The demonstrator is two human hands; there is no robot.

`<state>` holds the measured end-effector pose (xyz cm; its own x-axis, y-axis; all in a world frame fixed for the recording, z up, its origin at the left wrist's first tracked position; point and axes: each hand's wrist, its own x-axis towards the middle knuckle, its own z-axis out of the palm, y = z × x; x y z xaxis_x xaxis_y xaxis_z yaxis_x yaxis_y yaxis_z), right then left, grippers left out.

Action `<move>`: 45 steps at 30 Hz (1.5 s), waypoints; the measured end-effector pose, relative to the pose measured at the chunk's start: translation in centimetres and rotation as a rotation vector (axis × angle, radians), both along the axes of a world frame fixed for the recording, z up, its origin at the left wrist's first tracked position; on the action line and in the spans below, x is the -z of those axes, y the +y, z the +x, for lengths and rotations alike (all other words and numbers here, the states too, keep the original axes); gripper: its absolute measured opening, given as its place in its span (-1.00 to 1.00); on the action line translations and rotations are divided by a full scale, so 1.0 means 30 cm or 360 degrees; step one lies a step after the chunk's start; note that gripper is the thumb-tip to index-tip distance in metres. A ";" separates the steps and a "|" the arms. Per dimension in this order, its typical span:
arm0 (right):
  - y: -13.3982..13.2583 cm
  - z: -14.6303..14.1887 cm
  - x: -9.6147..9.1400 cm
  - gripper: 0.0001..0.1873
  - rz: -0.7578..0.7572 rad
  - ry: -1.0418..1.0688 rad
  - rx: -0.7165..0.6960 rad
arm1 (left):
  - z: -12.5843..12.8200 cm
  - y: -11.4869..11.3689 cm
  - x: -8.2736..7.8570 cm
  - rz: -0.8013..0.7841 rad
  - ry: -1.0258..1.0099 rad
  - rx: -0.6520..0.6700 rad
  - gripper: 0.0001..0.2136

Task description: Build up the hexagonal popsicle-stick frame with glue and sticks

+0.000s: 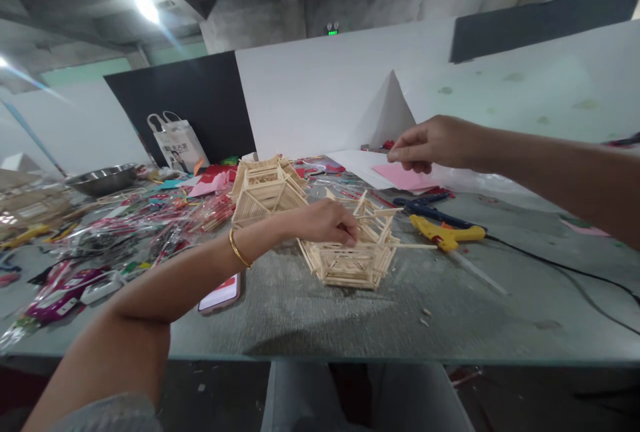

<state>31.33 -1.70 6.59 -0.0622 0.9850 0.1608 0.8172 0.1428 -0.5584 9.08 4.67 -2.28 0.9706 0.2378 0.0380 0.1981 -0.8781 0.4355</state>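
Note:
A lantern-like frame built of thin wooden sticks (pixel 350 269) stands on the table in front of me. My left hand (pixel 333 222), with a gold bangle on its wrist, rests at the frame's upper edge, fingers curled closed on its sticks; the fingertips are partly hidden. One longer stick (pixel 415 246) juts out from the frame to the right. My right hand (pixel 417 145) is raised in the air, up and right of the frame, thumb and fingers pinched together. Whatever the pinch holds, if anything, is too small to tell.
Right of the frame lies a yellow glue gun (pixel 450 233) with a glue stick and cord. A second stick structure (pixel 270 185) stands behind left. A phone (pixel 220 293), plastic-wrapped craft supplies (pixel 175 232), a metal bowl (pixel 103 180) and pink paper (pixel 405 177) lie around.

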 end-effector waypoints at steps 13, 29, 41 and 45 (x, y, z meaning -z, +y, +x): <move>-0.071 0.007 0.100 -0.86 0.0484 -0.0605 -0.0054 | -0.003 -0.014 -0.008 0.0036 0.0005 -0.0031 -0.93; -0.226 0.006 0.277 -0.70 0.0713 -0.0661 -0.0444 | -0.002 -0.042 -0.019 0.0120 -0.0024 0.0001 -0.90; -0.211 -0.031 0.374 -0.76 0.0785 -0.0868 -0.0545 | -0.003 -0.045 -0.016 0.0180 -0.0045 -0.0040 -0.87; -0.193 -0.025 0.380 -0.74 0.0683 -0.0889 -0.0486 | 0.002 -0.054 -0.013 0.0221 -0.0086 -0.0075 -0.87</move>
